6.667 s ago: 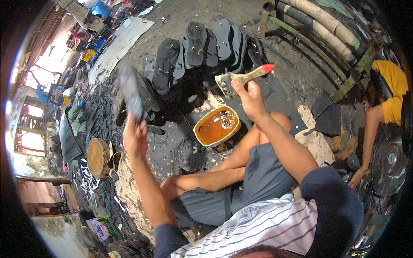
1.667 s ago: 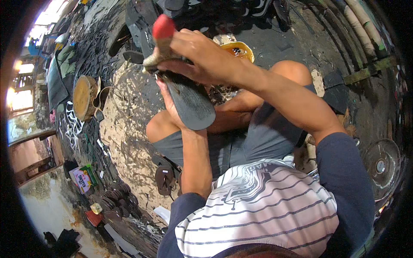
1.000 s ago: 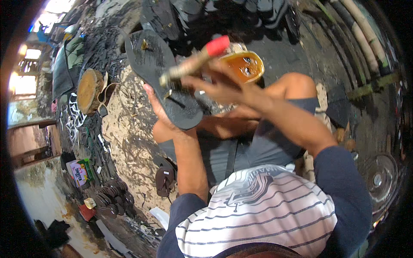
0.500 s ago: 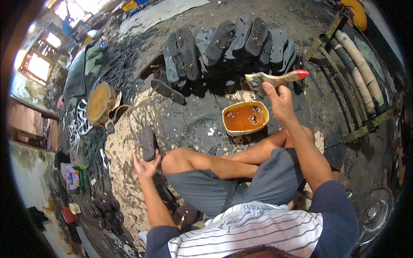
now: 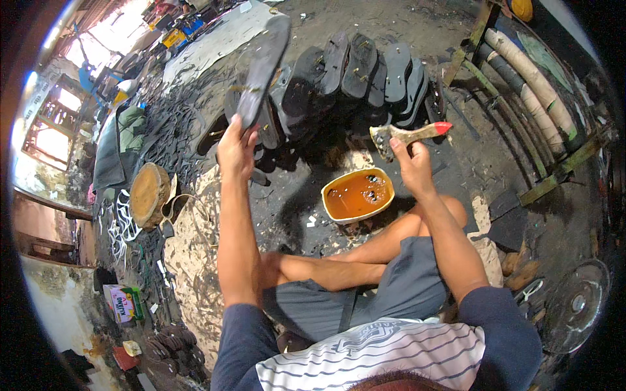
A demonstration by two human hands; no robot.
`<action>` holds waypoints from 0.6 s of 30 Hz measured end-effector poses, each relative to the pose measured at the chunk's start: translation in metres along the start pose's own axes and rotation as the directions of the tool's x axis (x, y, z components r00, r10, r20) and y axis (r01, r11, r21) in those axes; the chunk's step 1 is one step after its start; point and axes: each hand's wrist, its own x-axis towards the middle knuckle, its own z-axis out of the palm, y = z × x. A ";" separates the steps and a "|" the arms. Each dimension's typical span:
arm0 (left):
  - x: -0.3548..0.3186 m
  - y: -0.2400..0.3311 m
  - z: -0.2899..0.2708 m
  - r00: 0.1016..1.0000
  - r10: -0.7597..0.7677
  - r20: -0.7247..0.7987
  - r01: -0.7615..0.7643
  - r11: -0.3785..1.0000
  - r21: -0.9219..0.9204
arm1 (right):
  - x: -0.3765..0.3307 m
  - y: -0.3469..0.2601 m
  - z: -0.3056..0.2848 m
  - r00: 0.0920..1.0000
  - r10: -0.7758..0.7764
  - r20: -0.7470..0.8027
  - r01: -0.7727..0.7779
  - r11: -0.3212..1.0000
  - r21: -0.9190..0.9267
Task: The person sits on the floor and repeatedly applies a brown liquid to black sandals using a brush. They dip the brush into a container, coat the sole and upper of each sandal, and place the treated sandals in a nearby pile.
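My left hand (image 5: 236, 150) is raised at the left end of the row, its fingers closed on the near end of a long dark sandal sole (image 5: 267, 62). The sole is held up at a tilt and is slightly blurred. In my right hand (image 5: 415, 168) is a paintbrush (image 5: 420, 133) with a wooden handle and red tip, held level, its dark wet bristles to the left. Below the brush stands a yellowish tub (image 5: 353, 220) of amber liquid with dark bubbles. Beyond it, several dark sandal soles (image 5: 360, 65) lean together in a row.
A round wooden block (image 5: 149, 195) lies at the left, beside white straps (image 5: 124, 218). Several dark soles (image 5: 171, 348) are piled at the lower left. A wooden rack with rolls (image 5: 528, 91) stands at the right, and a clear round lid (image 5: 577, 303) lies lower right.
My left hand was spread low at the left by a small sole; now it is farther forward, gripping a long sole. My right hand with the brush has come slightly lower and left.
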 end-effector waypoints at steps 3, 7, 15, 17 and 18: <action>0.050 -0.031 0.039 0.995 0.028 -0.100 -0.023 0.998 0.053 | -0.001 -0.004 -0.001 0.997 -0.055 -0.063 0.050 0.996 -0.069; 0.065 -0.054 0.001 0.998 -0.006 -0.057 0.013 0.991 0.131 | -0.006 0.011 0.000 0.998 -0.026 -0.065 0.018 0.993 -0.120; -0.180 0.011 -0.177 0.950 0.228 -0.213 0.039 0.592 0.805 | -0.016 -0.023 0.004 0.995 0.091 0.048 -0.086 0.991 -0.106; -0.277 -0.021 -0.253 0.879 0.291 -0.378 0.287 0.312 0.906 | -0.020 -0.018 -0.001 0.996 0.086 0.037 -0.079 0.983 -0.165; -0.322 -0.034 -0.251 0.908 0.201 -0.368 0.329 0.204 0.922 | -0.020 -0.010 -0.006 0.994 0.100 0.042 -0.090 0.977 -0.191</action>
